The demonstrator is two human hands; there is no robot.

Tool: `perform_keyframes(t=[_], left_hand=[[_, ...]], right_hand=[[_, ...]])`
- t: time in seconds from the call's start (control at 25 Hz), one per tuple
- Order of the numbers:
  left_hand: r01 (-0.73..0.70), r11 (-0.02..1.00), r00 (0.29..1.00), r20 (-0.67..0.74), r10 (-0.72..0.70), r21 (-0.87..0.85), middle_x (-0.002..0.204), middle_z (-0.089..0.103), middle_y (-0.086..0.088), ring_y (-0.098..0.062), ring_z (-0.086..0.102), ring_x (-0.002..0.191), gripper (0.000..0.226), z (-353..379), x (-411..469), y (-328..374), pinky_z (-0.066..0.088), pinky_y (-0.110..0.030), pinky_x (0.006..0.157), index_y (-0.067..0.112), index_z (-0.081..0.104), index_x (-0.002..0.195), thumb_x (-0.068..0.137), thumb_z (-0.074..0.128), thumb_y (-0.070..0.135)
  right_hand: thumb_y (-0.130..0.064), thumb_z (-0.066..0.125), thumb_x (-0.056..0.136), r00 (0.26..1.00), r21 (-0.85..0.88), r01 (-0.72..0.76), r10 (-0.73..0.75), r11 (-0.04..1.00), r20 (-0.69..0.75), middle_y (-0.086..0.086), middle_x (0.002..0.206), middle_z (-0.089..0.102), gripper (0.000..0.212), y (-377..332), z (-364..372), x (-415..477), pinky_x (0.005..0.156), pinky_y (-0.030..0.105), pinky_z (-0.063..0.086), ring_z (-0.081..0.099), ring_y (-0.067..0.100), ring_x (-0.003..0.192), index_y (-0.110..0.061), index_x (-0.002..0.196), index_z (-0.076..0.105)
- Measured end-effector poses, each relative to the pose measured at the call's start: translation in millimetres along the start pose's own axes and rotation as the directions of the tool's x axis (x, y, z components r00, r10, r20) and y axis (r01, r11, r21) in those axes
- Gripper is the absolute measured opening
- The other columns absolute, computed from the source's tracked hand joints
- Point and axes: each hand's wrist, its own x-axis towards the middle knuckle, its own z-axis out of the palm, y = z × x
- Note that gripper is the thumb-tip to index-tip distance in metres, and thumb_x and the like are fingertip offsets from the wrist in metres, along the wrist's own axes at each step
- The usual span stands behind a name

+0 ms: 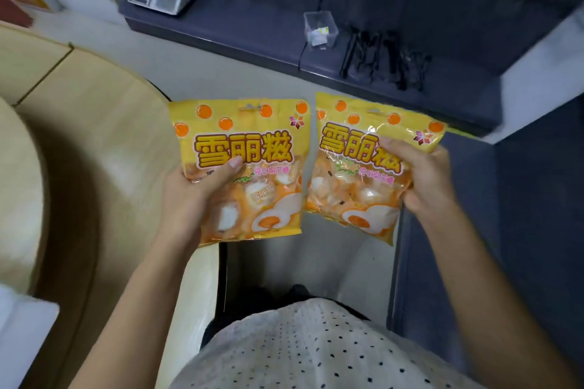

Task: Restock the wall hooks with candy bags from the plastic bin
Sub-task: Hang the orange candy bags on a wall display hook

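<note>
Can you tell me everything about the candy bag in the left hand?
The left bag is shiny yellow plastic with orange dots, big red-brown characters, a clear window showing white wrapped sweets, and a hang hole on top. It is sealed, upright, facing the camera. The left hand grips its lower left side, thumb in front.
</note>
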Motion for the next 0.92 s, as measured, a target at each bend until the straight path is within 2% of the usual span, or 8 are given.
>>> perform_keyframes(t=[0.2, 0.4, 0.52, 0.6, 0.72, 0.92], left_hand=[[0.053, 0.995, 0.998, -0.039, -0.056, -0.084, 0.087, 0.081, 0.004, -0.013, 0.077, 0.077, 0.022, 35, 65, 1, 0.058, -0.02, 0.06, 0.02, 0.079, 0.086, 0.064, 0.079, 0.024], [0.002, 0.995, 0.999, -0.046, -0.006, -0.101, 0.086, 0.081, 0.004, -0.014, 0.077, 0.079, 0.021, 51, 185, 30, 0.058, -0.022, 0.061, 0.019, 0.078, 0.086, 0.065, 0.077, 0.022], [-0.011, 0.999, 0.999, -0.038, 0.01, -0.044, 0.092, 0.081, 0.002, -0.018, 0.077, 0.084, 0.031, 57, 270, 65, 0.06, -0.024, 0.064, 0.021, 0.077, 0.092, 0.063, 0.08, 0.03], [-0.047, 0.999, 0.999, -0.01, 0.047, -0.011, 0.093, 0.081, 0.005, -0.016, 0.077, 0.085, 0.028, 63, 329, 94, 0.06, -0.023, 0.064, 0.024, 0.078, 0.09, 0.064, 0.08, 0.033], [-0.085, 0.996, 0.996, 0.015, 0.085, -0.009, 0.09, 0.081, 0.008, -0.013, 0.077, 0.083, 0.015, 77, 402, 128, 0.059, -0.022, 0.064, 0.028, 0.081, 0.085, 0.071, 0.081, 0.027], [-0.09, 0.996, 0.995, 0.046, 0.09, -0.009, 0.094, 0.081, 0.004, -0.017, 0.077, 0.088, 0.016, 111, 509, 152, 0.06, -0.027, 0.069, 0.024, 0.08, 0.091, 0.076, 0.077, 0.019]], right_hand=[[0.003, 0.073, 0.074, 0.998, -0.024, 0.02, -0.018, 1.0, 0.067, 0.006, 0.084, 0.077, 0.02, -23, 27, 94, 0.063, 0.038, 0.059, 0.074, 0.028, 0.081, -0.014, 0.084, 0.073], [0.003, 0.072, 0.074, 0.992, -0.05, 0.039, -0.032, 0.998, 0.12, 0.003, 0.078, 0.078, 0.022, -36, 82, 200, 0.06, 0.033, 0.059, 0.074, 0.023, 0.074, -0.018, 0.073, 0.077], [0.002, 0.073, 0.073, 0.994, -0.051, 0.026, -0.02, 0.998, 0.111, 0.005, 0.08, 0.078, 0.019, -49, 116, 261, 0.061, 0.034, 0.059, 0.074, 0.024, 0.075, -0.016, 0.077, 0.076], [0.001, 0.073, 0.073, 0.994, -0.023, 0.02, -0.017, 1.0, 0.111, 0.005, 0.082, 0.078, 0.018, -62, 138, 302, 0.061, 0.035, 0.058, 0.074, 0.025, 0.077, -0.017, 0.079, 0.076], [-0.004, 0.075, 0.071, 0.996, -0.022, 0.021, -0.019, 1.0, 0.086, 0.004, 0.081, 0.078, 0.018, -75, 159, 353, 0.06, 0.035, 0.058, 0.074, 0.025, 0.076, -0.02, 0.077, 0.077], [-0.019, 0.078, 0.063, 0.999, 0.036, 0.005, -0.007, 0.999, 0.041, 0.002, 0.081, 0.078, 0.013, -87, 191, 441, 0.058, 0.032, 0.058, 0.075, 0.02, 0.075, -0.021, 0.076, 0.077]])
